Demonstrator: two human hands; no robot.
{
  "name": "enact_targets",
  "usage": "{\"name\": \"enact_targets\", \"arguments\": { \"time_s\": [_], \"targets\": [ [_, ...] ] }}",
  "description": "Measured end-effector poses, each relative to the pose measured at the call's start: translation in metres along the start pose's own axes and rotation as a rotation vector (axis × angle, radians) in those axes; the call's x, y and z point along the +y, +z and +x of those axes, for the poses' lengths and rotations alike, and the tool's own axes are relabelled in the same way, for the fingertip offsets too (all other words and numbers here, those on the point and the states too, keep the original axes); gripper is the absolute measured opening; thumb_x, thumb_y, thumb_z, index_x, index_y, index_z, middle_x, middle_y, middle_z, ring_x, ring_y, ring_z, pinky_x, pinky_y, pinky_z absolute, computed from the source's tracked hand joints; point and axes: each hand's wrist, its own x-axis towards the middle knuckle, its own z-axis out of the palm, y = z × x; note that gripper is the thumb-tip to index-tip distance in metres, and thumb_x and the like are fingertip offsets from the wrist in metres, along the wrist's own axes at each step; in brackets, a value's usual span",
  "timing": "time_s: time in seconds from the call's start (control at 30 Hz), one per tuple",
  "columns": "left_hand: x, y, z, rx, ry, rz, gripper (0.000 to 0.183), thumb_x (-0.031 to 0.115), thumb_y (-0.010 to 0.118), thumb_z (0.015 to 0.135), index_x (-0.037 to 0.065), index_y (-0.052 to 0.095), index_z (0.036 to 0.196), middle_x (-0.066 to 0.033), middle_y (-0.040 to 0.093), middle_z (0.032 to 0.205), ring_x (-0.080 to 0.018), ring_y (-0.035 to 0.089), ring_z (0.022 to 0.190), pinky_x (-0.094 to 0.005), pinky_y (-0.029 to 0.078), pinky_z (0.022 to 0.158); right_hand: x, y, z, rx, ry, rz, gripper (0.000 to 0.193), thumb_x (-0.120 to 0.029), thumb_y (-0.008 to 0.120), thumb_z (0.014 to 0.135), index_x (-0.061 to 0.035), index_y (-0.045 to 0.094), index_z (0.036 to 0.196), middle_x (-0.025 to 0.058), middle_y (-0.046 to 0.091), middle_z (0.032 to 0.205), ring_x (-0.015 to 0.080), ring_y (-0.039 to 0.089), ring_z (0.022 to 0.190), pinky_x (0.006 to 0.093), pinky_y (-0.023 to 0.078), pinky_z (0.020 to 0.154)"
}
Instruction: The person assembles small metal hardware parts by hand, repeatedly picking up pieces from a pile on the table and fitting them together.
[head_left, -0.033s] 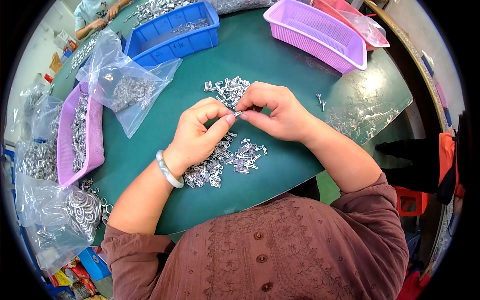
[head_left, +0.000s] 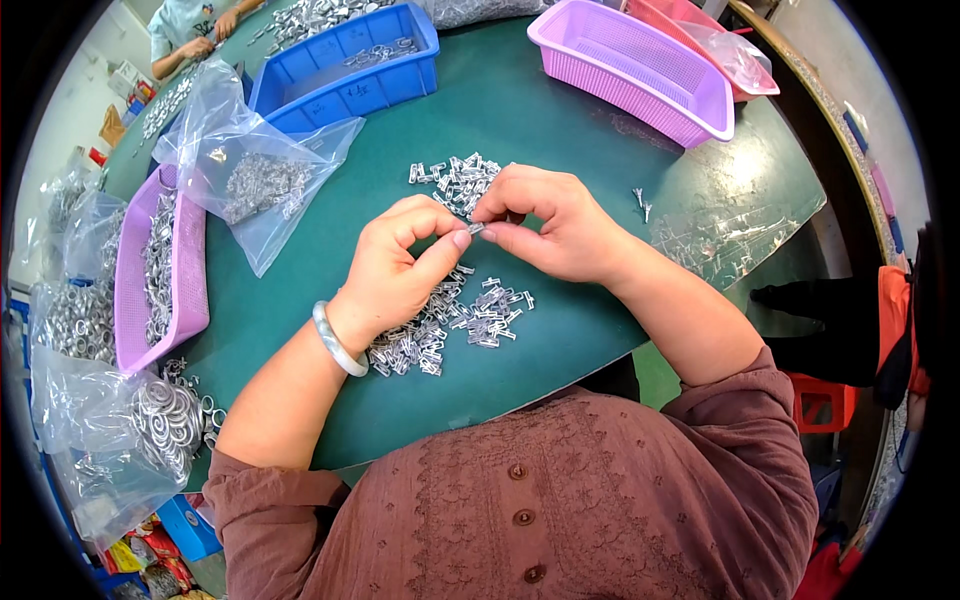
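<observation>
At frame centre, a small metal part (head_left: pixel 476 229) is pinched by the left hand (head_left: pixel 400 260) and right hand (head_left: pixel 555 220), thumbs and forefingers nearly closed, between heaps of metal pieces (head_left: pixel 490 318). Light, steady pressure is advised, with both ends kept aligned.

Shows shiny metal parts (head_left: pixel 405 347), a glossy clear-plastic bag (head_left: pixel 215 140), a matt cloth shirt (head_left: pixel 600 480) and a smooth, scuffed desk (head_left: pixel 570 345).

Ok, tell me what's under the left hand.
Small silver metal pieces lie heaped on the green table along the thumb side of the left hand. Whatever is directly beneath it is hidden; I can't tell whether the heap continues there.
</observation>
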Motion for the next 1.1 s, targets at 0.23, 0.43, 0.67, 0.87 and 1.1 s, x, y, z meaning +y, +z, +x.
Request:
{"name": "enact_targets", "arguments": {
  "time_s": [0.23, 0.43, 0.67, 0.87, 1.1],
  "targets": [
    [0.001, 0.000, 0.001, 0.042, 0.100, 0.154, 0.004, 0.003, 0.068, 0.081, 0.001, 0.065, 0.082, -0.0062, 0.062, 0.085, -0.0166, 0.057, 0.081, -0.0271, 0.044, 0.073, -0.001, -0.001, 0.000, -0.009, 0.009, -0.004, 0.014, 0.004, 0.067, 0.077, -0.0012, 0.064, 0.089, 0.0074, 0.064, 0.085, 0.0193, 0.062, 0.078, 0.0291, 0.050, 0.067],
    [0.002, 0.001, 0.001, 0.056, 0.106, 0.183, 0.004, 0.003, 0.069, 0.079, 0.002, 0.065, 0.081, -0.0059, 0.062, 0.083, -0.0181, 0.057, 0.082, -0.0293, 0.044, 0.075, 0.001, -0.002, 0.000, -0.006, 0.005, -0.017, 0.014, 0.004, 0.067, 0.077, -0.0009, 0.064, 0.090, 0.0075, 0.063, 0.085, 0.0186, 0.062, 0.077, 0.0288, 0.050, 0.067],
    [0.002, -0.002, 0.002, -0.194, 0.262, 0.249, 0.007, 0.011, 0.072, 0.075, 0.007, 0.066, 0.077, -0.0051, 0.060, 0.080, -0.0216, 0.058, 0.080, -0.0340, 0.042, 0.077, 0.013, -0.003, 0.000, 0.174, 0.157, -0.155, 0.008, -0.003, 0.066, 0.078, -0.0029, 0.065, 0.086, 0.0104, 0.063, 0.082, 0.0269, 0.063, 0.077, 0.0359, 0.051, 0.066],
    [0.003, -0.001, 0.001, -0.157, 0.213, 0.278, 0.009, 0.014, 0.072, 0.075, 0.007, 0.067, 0.076, -0.0054, 0.059, 0.081, -0.0222, 0.057, 0.080, -0.0346, 0.042, 0.077, 0.019, 0.001, -0.001, -0.027, 0.162, -0.428, 0.007, -0.013, 0.068, 0.079, -0.0079, 0.067, 0.084, 0.0081, 0.059, 0.081, 0.0284, 0.058, 0.084, 0.0407, 0.045, 0.076],
    [0.002, -0.001, 0.001, -0.148, 0.209, 0.290, 0.009, 0.013, 0.073, 0.074, 0.007, 0.067, 0.077, -0.0064, 0.059, 0.081, -0.0229, 0.056, 0.080, -0.0345, 0.042, 0.076, 0.021, 0.005, -0.002, 0.017, 0.141, -0.567, 0.005, -0.014, 0.068, 0.078, -0.0102, 0.067, 0.081, 0.0071, 0.059, 0.082, 0.0270, 0.057, 0.086, 0.0402, 0.042, 0.079]
  ]
}}
